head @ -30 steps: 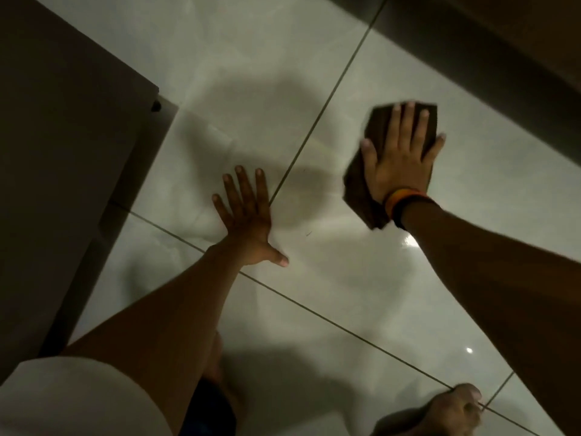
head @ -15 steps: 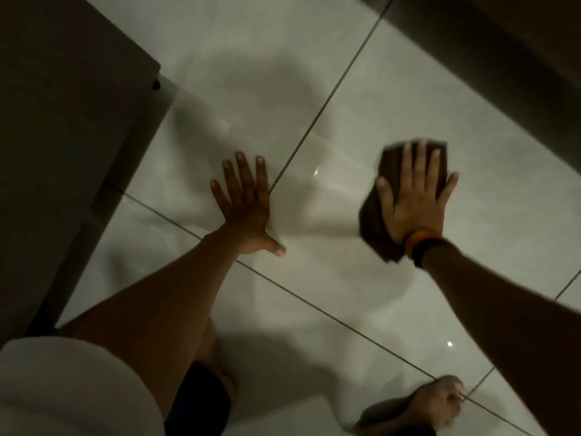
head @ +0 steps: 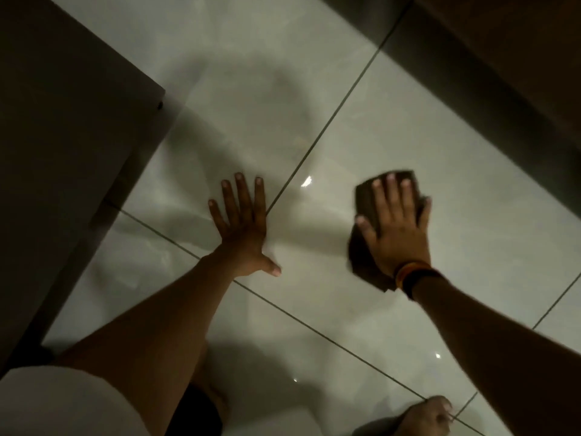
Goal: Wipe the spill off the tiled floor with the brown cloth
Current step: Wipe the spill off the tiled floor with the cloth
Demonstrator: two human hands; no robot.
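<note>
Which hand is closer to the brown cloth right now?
Right. The right hand lies flat on top of the brown cloth, pressing it to the floor. The left hand is planted on bare tile off to the cloth's left, not touching it.

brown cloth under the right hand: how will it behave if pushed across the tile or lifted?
Likely floppy: the brown cloth lies flat and folded under the spread right hand, its edges uneven, so it would probably droop when lifted. It probably slides easily, since the tiled floor is glossy and shows glints. It looks thin, so probably light; dampness cannot be judged.
</note>
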